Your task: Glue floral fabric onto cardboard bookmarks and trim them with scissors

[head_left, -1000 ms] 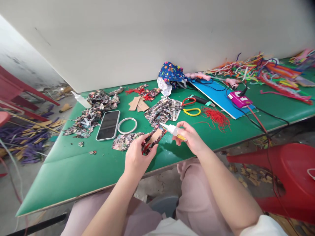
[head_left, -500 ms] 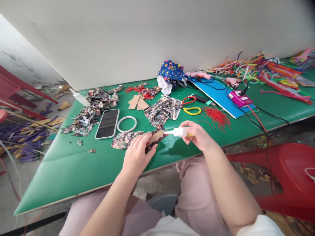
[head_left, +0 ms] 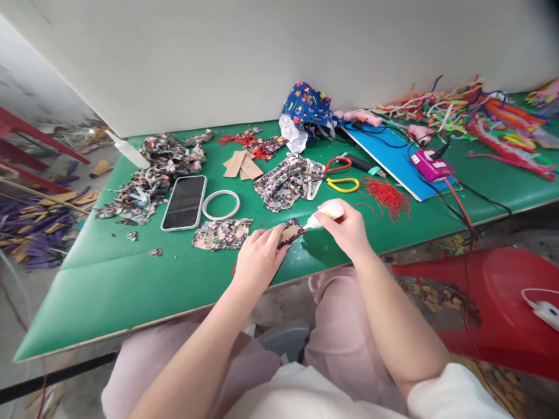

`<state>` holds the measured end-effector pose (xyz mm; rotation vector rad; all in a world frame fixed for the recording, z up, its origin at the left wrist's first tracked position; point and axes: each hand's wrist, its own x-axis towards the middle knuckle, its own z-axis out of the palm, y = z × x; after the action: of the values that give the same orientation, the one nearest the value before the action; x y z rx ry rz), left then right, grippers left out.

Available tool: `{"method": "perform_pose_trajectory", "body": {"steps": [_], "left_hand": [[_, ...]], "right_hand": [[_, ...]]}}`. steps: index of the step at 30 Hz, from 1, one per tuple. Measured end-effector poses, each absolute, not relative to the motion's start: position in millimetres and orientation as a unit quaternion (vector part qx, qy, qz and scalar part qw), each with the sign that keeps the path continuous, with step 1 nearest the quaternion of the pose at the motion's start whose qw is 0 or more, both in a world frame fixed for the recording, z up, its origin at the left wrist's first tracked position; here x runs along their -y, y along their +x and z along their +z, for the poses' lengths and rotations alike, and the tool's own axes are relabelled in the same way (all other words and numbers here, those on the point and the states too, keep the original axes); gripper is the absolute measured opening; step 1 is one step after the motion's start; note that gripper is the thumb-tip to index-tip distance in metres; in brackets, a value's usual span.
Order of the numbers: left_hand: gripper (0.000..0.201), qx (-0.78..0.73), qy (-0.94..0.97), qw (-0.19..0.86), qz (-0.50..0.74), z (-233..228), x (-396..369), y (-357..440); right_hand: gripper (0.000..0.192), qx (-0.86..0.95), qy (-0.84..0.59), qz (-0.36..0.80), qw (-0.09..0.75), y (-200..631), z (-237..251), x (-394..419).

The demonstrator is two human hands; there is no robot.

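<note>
My left hand (head_left: 258, 259) grips a small cardboard piece (head_left: 289, 234) with dark floral cloth round its edges, low over the green table. A bit of red string (head_left: 233, 269) pokes out below that hand. In my right hand (head_left: 351, 231) is a white glue bottle (head_left: 331, 210), tilted so its nozzle points down left at the piece's right end, where a speck of red shows. Whether the nozzle touches is too small to tell. A flat floral cloth scrap (head_left: 222, 234) lies just left of my left hand.
Beyond my hands lie a phone (head_left: 184, 202), a white tape ring (head_left: 221, 205), cardboard pieces (head_left: 243, 165), scissors (head_left: 337, 174) on floral cloth and red strings (head_left: 388, 198). A second bottle (head_left: 128, 152) leans on crumpled cloth (head_left: 168, 160). Cables run from a purple box (head_left: 432, 167).
The glue bottle has gone from nearly level to nozzle-down at the piece's right end. My left hand has turned the piece, and more of its cloth edge shows. The view has shifted slightly.
</note>
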<state>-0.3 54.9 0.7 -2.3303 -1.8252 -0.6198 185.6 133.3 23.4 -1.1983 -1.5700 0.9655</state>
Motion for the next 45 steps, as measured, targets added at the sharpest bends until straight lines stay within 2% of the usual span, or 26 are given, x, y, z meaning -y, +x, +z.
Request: {"method": "perform_pose_trajectory", "body": {"steps": [8,14,19,25,30,45], "left_hand": [[0.038,0.605,-0.767,0.063,-0.201,0,-55,1],[0.038,0.610,-0.763,0.065,-0.204,-1,-55,3],[0.039,0.604,-0.766,0.068,-0.210,-1,-55,2],[0.039,0.610,-0.761,0.059,-0.212,-2,-55,4],[0.040,0.607,-0.764,0.061,-0.210,-1,-55,4],[0.040,0.616,-0.760,0.053,-0.202,1,-56,4]], "right_hand": [[0.027,0.689,-0.476,0.344,0.425,181,21,-131],[0.027,0.670,-0.487,0.323,0.459,180,22,-131],[0.025,0.709,-0.466,0.303,0.434,177,21,-128],[0.026,0.663,-0.481,0.305,0.486,177,19,-132],[0.027,0.710,-0.462,0.291,0.444,175,17,-133],[0.028,0.728,-0.469,0.243,0.437,171,19,-138]]}}
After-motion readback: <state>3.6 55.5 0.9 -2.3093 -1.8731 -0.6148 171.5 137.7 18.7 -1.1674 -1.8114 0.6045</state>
